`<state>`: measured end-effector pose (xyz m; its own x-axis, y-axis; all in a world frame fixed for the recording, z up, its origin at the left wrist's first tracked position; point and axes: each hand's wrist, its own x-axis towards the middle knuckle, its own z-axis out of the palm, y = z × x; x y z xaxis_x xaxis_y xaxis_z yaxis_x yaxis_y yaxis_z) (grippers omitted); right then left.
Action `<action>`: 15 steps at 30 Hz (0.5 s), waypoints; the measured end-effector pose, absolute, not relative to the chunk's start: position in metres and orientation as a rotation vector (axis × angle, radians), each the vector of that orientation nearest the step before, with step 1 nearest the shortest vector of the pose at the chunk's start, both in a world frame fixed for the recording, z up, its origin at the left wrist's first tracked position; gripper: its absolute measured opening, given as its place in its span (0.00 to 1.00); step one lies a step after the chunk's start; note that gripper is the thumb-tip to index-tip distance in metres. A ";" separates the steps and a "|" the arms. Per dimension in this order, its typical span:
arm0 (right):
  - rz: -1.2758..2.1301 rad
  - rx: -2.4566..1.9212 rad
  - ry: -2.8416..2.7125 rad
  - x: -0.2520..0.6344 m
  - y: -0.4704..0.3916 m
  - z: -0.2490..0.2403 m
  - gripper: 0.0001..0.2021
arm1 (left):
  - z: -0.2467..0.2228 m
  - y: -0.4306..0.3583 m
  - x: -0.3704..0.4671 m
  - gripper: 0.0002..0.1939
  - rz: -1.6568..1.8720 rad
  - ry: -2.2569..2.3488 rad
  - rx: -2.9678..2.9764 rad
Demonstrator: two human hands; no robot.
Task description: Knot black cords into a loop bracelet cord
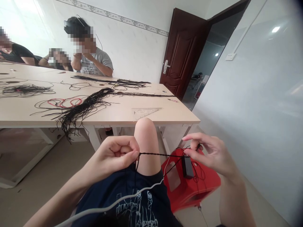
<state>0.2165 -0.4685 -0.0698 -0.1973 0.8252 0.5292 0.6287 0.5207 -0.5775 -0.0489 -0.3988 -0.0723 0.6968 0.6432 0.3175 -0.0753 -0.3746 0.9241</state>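
Observation:
A black twisted cord [161,154] runs taut and nearly level between my two hands, above my knee. My left hand [118,154] pinches its left end between thumb and forefinger, the other fingers curled in. From that pinch a loose black strand [136,168] hangs down toward my lap. At the other end, my right hand [208,151] grips the cord with the thumb and bent fingers, while its forefinger stretches out to the left. Another black strand slants down leftward from near the right hand. The exact hold inside the right fingers is partly hidden.
On the table [113,116] lie a bundle of black cords [87,102], a red cord [63,102] and a clear set square [145,113]. A red stool [201,189] bears a black box [187,167]. A white cable [113,203] crosses my lap. Several people [90,53] sit across.

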 end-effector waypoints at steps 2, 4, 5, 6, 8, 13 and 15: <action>0.239 -1.174 -1.999 0.212 -0.469 -0.064 0.14 | -0.071 -0.402 -0.045 0.10 0.822 0.421 1.860; 0.176 -1.146 -2.094 0.205 -0.469 -0.058 0.15 | -0.070 -0.405 -0.041 0.10 0.846 0.403 1.936; 0.156 -1.127 -2.145 0.200 -0.469 -0.055 0.15 | -0.069 -0.406 -0.040 0.10 0.859 0.403 1.983; 0.139 -1.106 -2.189 0.196 -0.470 -0.052 0.15 | -0.069 -0.408 -0.038 0.10 0.872 0.413 2.039; 0.133 -1.031 -2.239 0.187 -0.470 -0.047 0.13 | -0.069 -0.410 -0.035 0.09 0.905 0.454 2.185; 0.248 -0.882 -2.176 0.171 -0.471 -0.040 0.07 | -0.067 -0.415 -0.029 0.07 1.194 0.565 2.581; 0.302 -0.857 -2.177 0.167 -0.471 -0.037 0.13 | -0.066 -0.416 -0.026 0.08 1.295 0.544 2.681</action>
<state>0.1673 -0.4710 -0.0373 -0.4833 0.6630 0.5717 0.4825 0.7466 -0.4580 -0.0261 -0.4162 -0.0658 0.5705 0.3665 0.7350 0.2682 -0.9290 0.2550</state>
